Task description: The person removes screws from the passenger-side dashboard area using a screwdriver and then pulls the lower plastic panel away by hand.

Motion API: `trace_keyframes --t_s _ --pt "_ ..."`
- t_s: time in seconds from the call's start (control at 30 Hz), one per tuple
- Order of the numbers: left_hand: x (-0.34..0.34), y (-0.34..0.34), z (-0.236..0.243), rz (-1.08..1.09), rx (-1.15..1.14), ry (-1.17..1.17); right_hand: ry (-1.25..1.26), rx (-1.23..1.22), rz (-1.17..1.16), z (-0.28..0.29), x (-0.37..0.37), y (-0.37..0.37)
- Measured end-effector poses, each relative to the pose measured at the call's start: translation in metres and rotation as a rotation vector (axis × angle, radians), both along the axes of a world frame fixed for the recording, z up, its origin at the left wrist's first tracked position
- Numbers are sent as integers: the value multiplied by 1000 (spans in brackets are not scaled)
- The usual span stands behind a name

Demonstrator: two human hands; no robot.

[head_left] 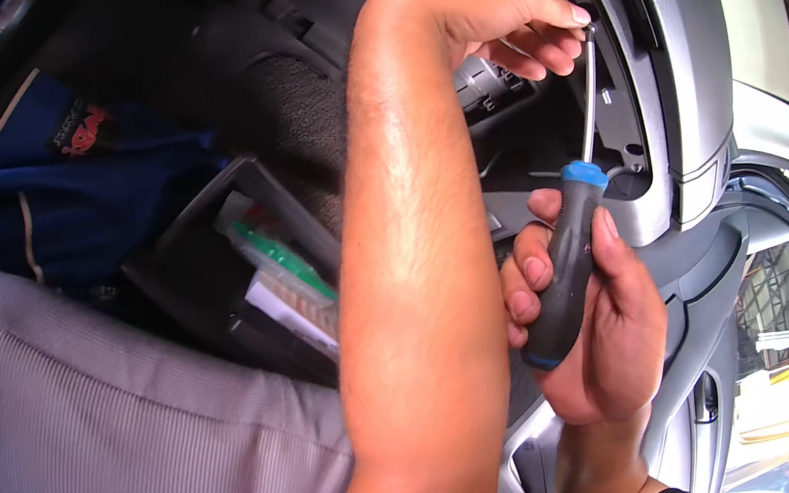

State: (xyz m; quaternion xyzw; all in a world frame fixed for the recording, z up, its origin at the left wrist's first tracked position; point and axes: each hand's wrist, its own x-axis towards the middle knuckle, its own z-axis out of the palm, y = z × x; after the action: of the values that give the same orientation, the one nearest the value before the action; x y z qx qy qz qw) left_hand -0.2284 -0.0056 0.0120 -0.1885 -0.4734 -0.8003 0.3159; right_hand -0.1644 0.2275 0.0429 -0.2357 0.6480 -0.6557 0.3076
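My right hand (618, 326) is wrapped round the grip of a screwdriver (569, 267), which has a black handle with blue ends and a long metal shaft pointing up and slightly right. The shaft's tip meets the dark inner edge of the grey dashboard trim (634, 117). At that tip my left hand (519, 17) has its thumb and index finger pinched together, its other fingers curled below. Whatever sits in the pinch is small, dark and mostly covered. My left forearm crosses the middle of the view and hides part of the car's interior behind it.
A ribbed grey seat (137, 424) fills the lower left. Beside it a dark console tray (249, 181) holds a green item (280, 257) and pale papers. Blue cloth (97, 213) with light piping lies beyond. Behind my left fingers is a dark cylindrical control (483, 88). A door (696, 345) stands at right.
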Motion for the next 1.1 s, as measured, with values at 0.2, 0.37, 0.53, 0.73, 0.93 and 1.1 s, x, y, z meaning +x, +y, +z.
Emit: trace_keyframes --t_s 0.2,0.37,0.53,0.73,0.93,1.1 --pt "-1 -3 2 -168 131 29 19 5 -41 6 11 -18" --pt "3 0 -3 -137 160 106 -75 -75 -28 9 14 -28" --pt "12 -2 3 -120 117 -9 -146 -140 0 7 13 -36" --pt "23 -6 -1 -123 -24 11 -199 -188 86 7 8 -45" --pt "7 -2 -7 -232 35 110 -284 -287 129 2 5 -47" --pt "-14 10 -14 -365 157 245 -401 -414 119 2 8 -49"
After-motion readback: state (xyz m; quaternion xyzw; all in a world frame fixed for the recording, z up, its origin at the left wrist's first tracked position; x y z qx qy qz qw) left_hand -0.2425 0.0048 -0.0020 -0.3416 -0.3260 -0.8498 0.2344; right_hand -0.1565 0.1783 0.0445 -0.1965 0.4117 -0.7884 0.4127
